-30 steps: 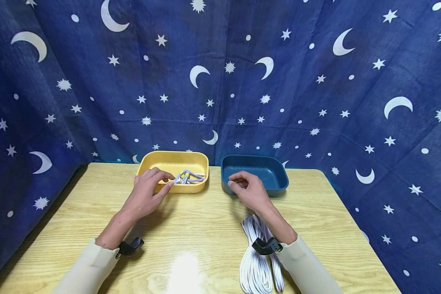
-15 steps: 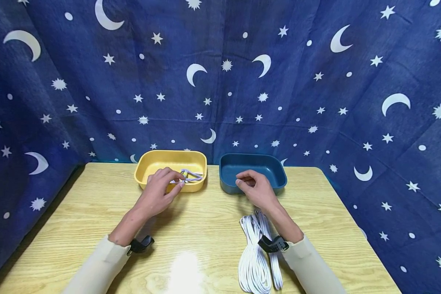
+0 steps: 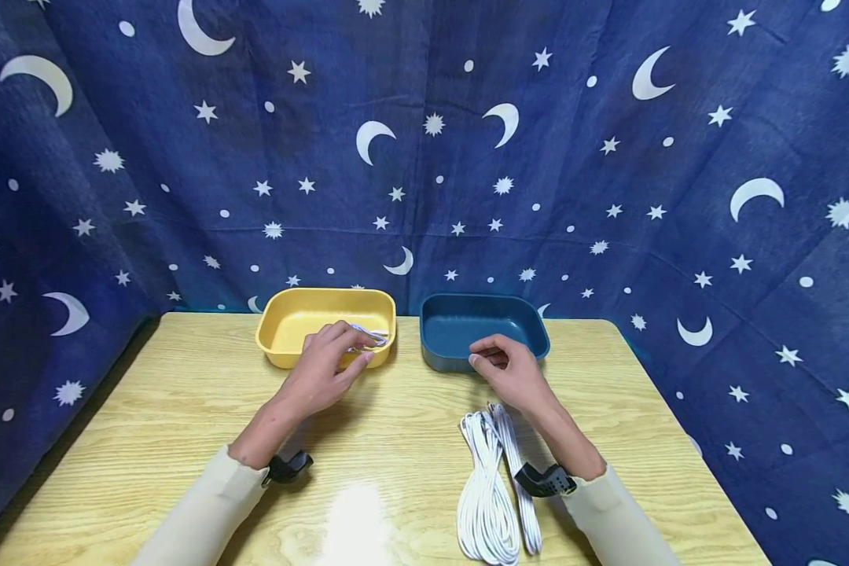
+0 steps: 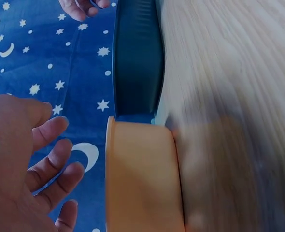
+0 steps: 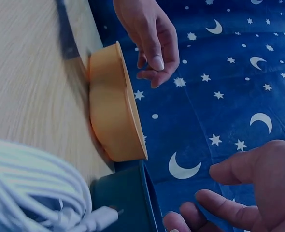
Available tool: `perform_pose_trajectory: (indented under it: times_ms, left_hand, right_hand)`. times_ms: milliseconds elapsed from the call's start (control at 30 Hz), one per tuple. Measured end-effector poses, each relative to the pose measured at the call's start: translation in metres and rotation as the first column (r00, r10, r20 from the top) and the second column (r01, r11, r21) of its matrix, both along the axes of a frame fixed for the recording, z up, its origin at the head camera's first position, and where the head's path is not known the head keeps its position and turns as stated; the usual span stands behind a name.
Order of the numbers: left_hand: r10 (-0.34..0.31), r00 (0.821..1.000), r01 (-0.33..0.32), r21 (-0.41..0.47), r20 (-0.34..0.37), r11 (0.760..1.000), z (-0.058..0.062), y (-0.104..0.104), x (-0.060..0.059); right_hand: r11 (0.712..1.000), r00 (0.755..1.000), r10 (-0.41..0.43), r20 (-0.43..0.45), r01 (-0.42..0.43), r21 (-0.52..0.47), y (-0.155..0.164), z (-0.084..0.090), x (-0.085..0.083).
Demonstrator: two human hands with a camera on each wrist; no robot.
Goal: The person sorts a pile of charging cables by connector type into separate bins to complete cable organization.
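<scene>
My left hand [image 3: 331, 358] hovers over the front rim of the yellow bin [image 3: 283, 346], fingers loosely bent and holding nothing. Partly hidden behind its fingers, a small bundle of thin white and purplish cord [image 3: 376, 338] lies in that bin's right end. My right hand [image 3: 511, 368] hangs at the front rim of the dark blue bin [image 3: 435, 358], thumb and fingers apart with nothing between them. Under and left of the right forearm lie a large coil of white cable [image 3: 484, 511] and a narrower white cable bundle [image 3: 520, 487]. In the right wrist view a white plug [image 5: 99, 218] shows at the coil's end.
Both bins stand side by side at the back of the wooden table [image 3: 368, 440]. A blue curtain [image 3: 439, 157] with white moons and stars hangs behind and around it. Each wrist wears a black strap, such as the left strap [image 3: 290, 468].
Both hands have drifted to the right over the bins. The left fingers now cover more of the thin cord. The bins and cables stay put, while the view has shifted slightly.
</scene>
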State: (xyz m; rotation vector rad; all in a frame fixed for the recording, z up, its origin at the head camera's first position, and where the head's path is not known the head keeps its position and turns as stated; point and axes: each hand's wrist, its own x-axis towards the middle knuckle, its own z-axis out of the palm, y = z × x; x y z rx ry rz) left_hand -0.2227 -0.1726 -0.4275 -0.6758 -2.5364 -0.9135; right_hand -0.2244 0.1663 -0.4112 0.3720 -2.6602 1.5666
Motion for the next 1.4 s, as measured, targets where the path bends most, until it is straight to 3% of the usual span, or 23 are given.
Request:
perform_pose_trajectory:
  times_ms: [567, 900, 1267, 1400]
  left_hand:
    - [-0.026, 1.000, 0.026, 0.006, -0.001, 1.000, -0.002, 0.020, -0.012]
    - [-0.052, 0.998, 0.052, 0.000, -0.017, 0.999, -0.003, 0.032, -0.020]
    - [-0.083, 0.995, 0.084, -0.002, 0.046, 0.996, -0.002, 0.049, -0.021]
    - [-0.101, 0.994, 0.101, -0.015, 0.034, 0.995, -0.003, 0.056, -0.022]
  right_hand:
    - [0.999, 0.997, -0.007, 0.077, 0.004, 0.036, 0.022, -0.004, 0.016]
    - [0.998, 0.998, -0.016, 0.068, 0.011, 0.067, 0.029, -0.012, 0.022]
    - [0.992, 0.996, -0.023, 0.088, 0.011, 0.129, 0.042, -0.021, 0.034]
    - [0.986, 0.995, -0.016, 0.096, 0.000, 0.164, 0.046, -0.023, 0.039]
